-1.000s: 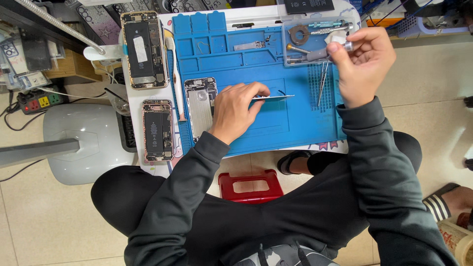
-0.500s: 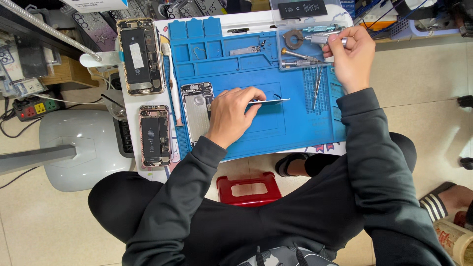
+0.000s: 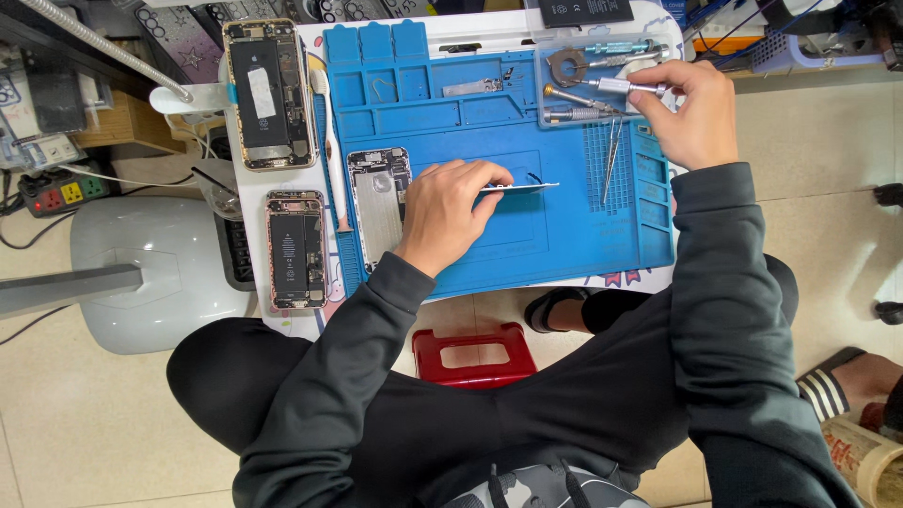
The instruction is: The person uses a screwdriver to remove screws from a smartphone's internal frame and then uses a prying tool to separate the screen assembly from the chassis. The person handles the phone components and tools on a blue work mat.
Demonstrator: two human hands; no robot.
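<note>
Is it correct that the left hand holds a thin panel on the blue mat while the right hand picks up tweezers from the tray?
Not quite. In the head view the right hand grips a silver screwdriver, not tweezers; the tweezers lie untouched on the mat.

Left hand [image 3: 440, 214] at frame centre grips a thin flat phone panel [image 3: 519, 188] held edge-up over the blue repair mat [image 3: 583, 235]. Right hand [image 3: 685, 111] at upper right closes on a silver screwdriver [image 3: 623, 86] above the clear tool tray [image 3: 555, 118]. Open phone body [image 3: 378, 198] just left of the left hand; two more opened phones [image 3: 294, 247] at left; tweezers [image 3: 611, 158] on the mat; red stool [image 3: 473, 356] below.
</note>
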